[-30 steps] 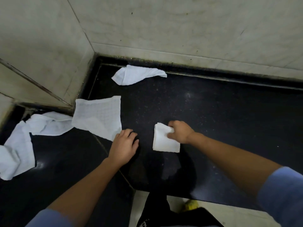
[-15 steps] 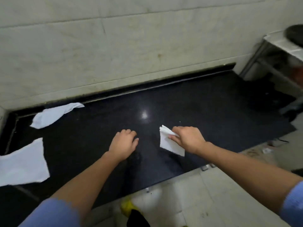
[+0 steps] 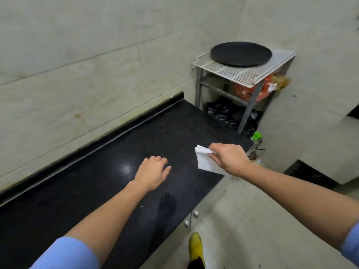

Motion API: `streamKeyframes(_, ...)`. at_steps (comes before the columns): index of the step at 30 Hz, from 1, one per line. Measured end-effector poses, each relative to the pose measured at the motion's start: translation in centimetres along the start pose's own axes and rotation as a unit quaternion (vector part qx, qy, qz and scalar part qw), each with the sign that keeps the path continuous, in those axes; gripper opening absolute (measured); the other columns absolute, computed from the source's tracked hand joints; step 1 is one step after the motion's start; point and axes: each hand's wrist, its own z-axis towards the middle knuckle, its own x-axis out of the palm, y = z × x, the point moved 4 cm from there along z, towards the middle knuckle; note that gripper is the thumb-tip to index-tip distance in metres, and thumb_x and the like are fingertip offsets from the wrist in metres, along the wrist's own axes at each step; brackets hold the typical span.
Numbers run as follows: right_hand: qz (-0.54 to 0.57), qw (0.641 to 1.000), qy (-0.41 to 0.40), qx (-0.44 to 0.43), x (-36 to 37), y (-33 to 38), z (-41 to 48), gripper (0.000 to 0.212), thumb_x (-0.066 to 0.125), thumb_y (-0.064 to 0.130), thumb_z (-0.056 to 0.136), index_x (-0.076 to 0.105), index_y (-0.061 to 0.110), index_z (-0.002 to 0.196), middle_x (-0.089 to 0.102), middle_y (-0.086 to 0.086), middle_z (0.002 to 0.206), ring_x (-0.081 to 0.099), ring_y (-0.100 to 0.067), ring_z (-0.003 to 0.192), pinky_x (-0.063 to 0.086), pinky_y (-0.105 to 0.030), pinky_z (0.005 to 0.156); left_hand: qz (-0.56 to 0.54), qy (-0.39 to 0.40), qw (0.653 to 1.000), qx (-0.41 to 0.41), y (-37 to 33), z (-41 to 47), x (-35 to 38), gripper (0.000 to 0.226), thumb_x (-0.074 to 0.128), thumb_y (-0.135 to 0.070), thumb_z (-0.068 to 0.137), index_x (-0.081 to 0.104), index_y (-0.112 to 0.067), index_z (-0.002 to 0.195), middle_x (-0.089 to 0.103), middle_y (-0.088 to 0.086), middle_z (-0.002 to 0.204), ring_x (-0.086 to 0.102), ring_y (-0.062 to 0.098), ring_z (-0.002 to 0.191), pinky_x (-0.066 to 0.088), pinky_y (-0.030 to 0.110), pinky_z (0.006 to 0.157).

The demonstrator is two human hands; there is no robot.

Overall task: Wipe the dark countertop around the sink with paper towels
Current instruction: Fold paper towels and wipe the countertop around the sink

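Note:
The dark countertop (image 3: 120, 152) runs from the lower left to its right end near the metal rack. A folded white paper towel (image 3: 205, 161) is pinched in my right hand (image 3: 228, 159), held a little above the counter's front right edge. My left hand (image 3: 153, 171) rests palm down on the counter with its fingers loosely curled and nothing in it. No sink is in view.
A metal rack (image 3: 246, 74) with a round black pan (image 3: 240, 53) on top stands past the counter's right end, with black bags (image 3: 225, 113) beneath. Tiled wall (image 3: 97, 65) behind the counter. A yellow shoe (image 3: 196, 247) stands on the tiled floor below.
My view has swung right, so the loose towels at the left have left the frame. My right hand has carried the folded towel to the right, toward the counter's end.

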Motion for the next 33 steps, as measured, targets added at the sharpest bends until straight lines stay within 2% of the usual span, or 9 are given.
streamKeyframes(7, -0.026, 0.998, -0.031, 0.051, -5.7, -13.6, 5.4, 0.023, 0.045, 0.039, 0.098, 0.056, 0.02, 0.106, 0.061, 0.001, 0.105, 0.06, -0.027, 0.093, 0.049, -0.04, 0.07, -0.026, -0.029, 0.997, 0.069, -6.0, 17.2, -2.2, 0.036, 0.04, -0.042, 0.097, 0.057, -0.018, 0.118, 0.061, 0.002, 0.108, 0.055, 0.024, 0.102, 0.042, 0.038, 0.086)
streamKeyframes(14, -0.011, 0.989, -0.123, 0.075, -13.3, -23.2, 11.0, 0.026, 0.049, 0.037, 0.097, 0.058, 0.024, 0.117, 0.066, 0.002, 0.114, 0.061, -0.026, 0.101, 0.047, -0.038, 0.071, -0.034, -0.078, 0.988, 0.125, -11.5, 29.2, -7.3, 0.032, 0.043, -0.04, 0.096, 0.061, -0.016, 0.109, 0.062, 0.003, 0.099, 0.057, 0.025, 0.095, 0.045, 0.039, 0.079)
streamKeyframes(17, -0.021, 0.986, -0.154, 0.066, -15.5, -27.0, 14.4, 0.022, 0.051, 0.035, 0.096, 0.06, 0.024, 0.112, 0.067, 0.001, 0.108, 0.061, -0.026, 0.098, 0.044, -0.036, 0.069, -0.06, -0.104, 0.985, 0.122, -12.9, 33.7, -9.0, 0.028, 0.046, -0.037, 0.096, 0.061, -0.015, 0.102, 0.059, 0.003, 0.092, 0.056, 0.026, 0.091, 0.043, 0.038, 0.076)
streamKeyframes(22, 0.016, 0.98, -0.191, 0.048, -18.0, -34.6, 20.9, 0.023, 0.051, 0.033, 0.095, 0.061, 0.024, 0.113, 0.067, 0.001, 0.108, 0.062, -0.027, 0.096, 0.045, -0.037, 0.072, -0.101, -0.145, 0.98, 0.091, -15.2, 42.4, -10.7, 0.025, 0.048, -0.033, 0.095, 0.061, -0.012, 0.1, 0.058, 0.004, 0.095, 0.055, 0.027, 0.094, 0.046, 0.043, 0.082)
streamKeyframes(25, 0.018, 0.981, -0.195, 0.018, -18.8, -39.4, 25.5, 0.024, 0.049, 0.035, 0.095, 0.06, 0.025, 0.115, 0.067, 0.002, 0.109, 0.061, -0.024, 0.095, 0.04, -0.033, 0.069, -0.096, -0.177, 0.979, 0.046, -16.7, 48.5, -11.3, 0.028, 0.049, -0.033, 0.094, 0.063, -0.01, 0.1, 0.06, 0.008, 0.097, 0.055, 0.028, 0.095, 0.046, 0.042, 0.082)
streamKeyframes(28, 0.033, 0.984, -0.176, -0.011, -19.3, -43.8, 30.1, 0.025, 0.048, 0.038, 0.095, 0.058, 0.029, 0.116, 0.066, 0.003, 0.113, 0.06, -0.023, 0.098, 0.042, -0.034, 0.072, -0.1, -0.193, 0.976, -0.007, -18.6, 53.7, -12.0, 0.029, 0.049, -0.036, 0.094, 0.063, -0.014, 0.107, 0.06, 0.005, 0.103, 0.055, 0.023, 0.097, 0.047, 0.039, 0.085)
streamKeyframes(33, 0.038, 0.991, -0.117, -0.052, -19.5, -47.7, 37.7, 0.027, 0.047, 0.04, 0.096, 0.056, 0.03, 0.119, 0.065, -0.001, 0.115, 0.059, -0.026, 0.103, 0.042, -0.036, 0.077, -0.092, -0.165, 0.976, -0.107, -19.7, 59.6, -11.9, 0.034, 0.046, -0.041, 0.095, 0.059, -0.018, 0.116, 0.056, 0.003, 0.111, 0.054, 0.021, 0.101, 0.047, 0.039, 0.089)
